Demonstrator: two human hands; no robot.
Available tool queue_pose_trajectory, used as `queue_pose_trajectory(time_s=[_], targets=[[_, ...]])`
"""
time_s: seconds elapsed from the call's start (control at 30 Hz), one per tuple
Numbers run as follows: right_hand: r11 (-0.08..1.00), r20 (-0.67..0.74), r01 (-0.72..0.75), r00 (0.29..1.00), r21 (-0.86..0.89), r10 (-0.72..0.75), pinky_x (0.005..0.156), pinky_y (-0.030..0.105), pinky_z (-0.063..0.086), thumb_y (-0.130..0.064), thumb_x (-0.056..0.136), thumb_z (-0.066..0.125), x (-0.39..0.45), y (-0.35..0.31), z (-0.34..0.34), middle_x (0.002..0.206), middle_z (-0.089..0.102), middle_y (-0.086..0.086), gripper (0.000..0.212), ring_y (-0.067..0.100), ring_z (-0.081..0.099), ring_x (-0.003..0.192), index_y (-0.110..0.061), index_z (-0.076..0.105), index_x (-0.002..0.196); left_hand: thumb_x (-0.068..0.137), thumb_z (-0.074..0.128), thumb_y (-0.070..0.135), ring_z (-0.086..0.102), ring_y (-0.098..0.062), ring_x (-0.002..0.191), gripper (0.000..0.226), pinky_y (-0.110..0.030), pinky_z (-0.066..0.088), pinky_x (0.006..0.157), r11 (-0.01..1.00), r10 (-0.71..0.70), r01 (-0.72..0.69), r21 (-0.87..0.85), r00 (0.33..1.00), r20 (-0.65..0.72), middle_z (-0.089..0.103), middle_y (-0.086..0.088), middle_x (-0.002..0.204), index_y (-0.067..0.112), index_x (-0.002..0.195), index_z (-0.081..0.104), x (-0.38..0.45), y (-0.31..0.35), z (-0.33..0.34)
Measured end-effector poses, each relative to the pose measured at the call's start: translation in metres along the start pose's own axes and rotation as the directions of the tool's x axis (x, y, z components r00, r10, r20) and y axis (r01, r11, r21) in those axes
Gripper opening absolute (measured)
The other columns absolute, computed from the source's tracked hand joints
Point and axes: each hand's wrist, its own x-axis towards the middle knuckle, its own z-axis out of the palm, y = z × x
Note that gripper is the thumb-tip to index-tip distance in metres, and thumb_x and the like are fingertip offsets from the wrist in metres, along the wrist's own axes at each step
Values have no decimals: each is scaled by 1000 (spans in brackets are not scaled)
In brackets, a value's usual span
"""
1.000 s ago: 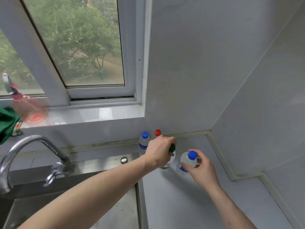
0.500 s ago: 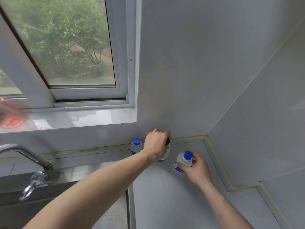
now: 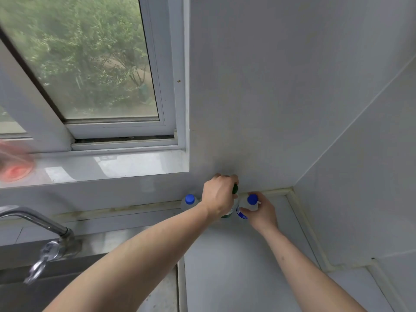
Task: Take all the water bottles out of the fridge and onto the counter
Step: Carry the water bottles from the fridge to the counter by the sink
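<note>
My left hand (image 3: 219, 195) grips a green-capped water bottle (image 3: 234, 189) from above, close to the back wall of the grey counter (image 3: 236, 266). Just right of it, my right hand (image 3: 262, 211) holds a blue-capped bottle (image 3: 252, 199) round its body. Another blue-capped bottle (image 3: 189, 200) stands free on the counter to the left of my left hand. A red-capped bottle seen earlier is hidden behind my left hand. The fridge is out of view.
A steel sink (image 3: 90, 289) with a tap (image 3: 45, 233) lies to the left of the counter. Above it is a window sill (image 3: 101, 165) with a blurred pink object (image 3: 13, 167). Tiled walls close the corner at the back and right.
Both hands have carried their bottles farther back toward the wall. The view has shifted right, so the tap and sill objects slid left and the red cap went out of sight.
</note>
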Motion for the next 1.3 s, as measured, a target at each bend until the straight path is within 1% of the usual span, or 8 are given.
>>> queue_pose_trajectory(time_s=[0.23,0.4,0.7,0.83,0.93,1.1,1.23,1.3], targets=[[998,11,-29,1000,57,29,89,28,43,-12,86,83,15,2,16,118,62,-4,49,17,55,108,-22,62,129,100,56,18,57,-27,118,35,-36,51,85,997,79,-79,-24,997,2,64,7,137,24,134,63,-5,-3,-4],[997,8,4,1000,74,-4,94,35,54,-5,87,78,16,0,21,111,68,-7,42,22,65,110,-30,62,117,95,52,10,56,-25,116,40,-39,54,79,994,90,-91,-62,996,-26,61,10,136,28,129,64,-27,-13,-14],[988,-21,-18,1000,156,21,109,35,45,-5,94,71,-21,-6,5,145,55,-7,67,18,48,141,-24,46,154,98,57,23,46,-6,128,37,-23,44,102,989,49,-49,-140,999,-8,49,26,147,38,132,61,-128,-58,-43],[970,-96,17,995,242,6,104,35,48,-9,93,75,-87,-17,-1,148,53,-5,70,17,53,133,-23,46,155,100,58,28,42,2,127,33,-21,43,102,977,-64,62,-203,998,-1,45,32,146,42,130,61,-197,-87,-54],[951,5,54,998,303,-58,113,35,43,-5,94,73,-149,-21,1,152,50,-7,65,7,45,138,-24,49,152,100,58,28,43,3,131,32,-23,45,103,962,-151,145,-231,988,-10,47,31,145,43,127,63,-246,-101,-58],[987,269,91,955,135,-124,112,28,40,-23,98,71,-234,-17,8,147,52,-20,51,6,47,134,-42,55,143,99,59,32,41,3,131,35,-17,34,103,963,-184,184,-198,983,21,43,33,145,43,132,59,-312,-97,-60],[977,388,202,897,66,-211,116,22,36,-28,100,67,-275,-19,2,135,45,-46,44,-23,43,125,-52,56,136,100,58,34,36,3,135,39,-17,32,108,969,-175,182,-169,983,57,40,31,150,44,138,54,-343,-89,-65],[975,413,217,885,46,-216,117,20,35,-28,101,66,-287,-17,-3,134,44,-47,42,-25,40,127,-52,57,134,101,58,35,36,3,135,40,-19,34,109,974,-156,165,-154,985,69,39,30,151,45,139,52,-350,-85,-68]])
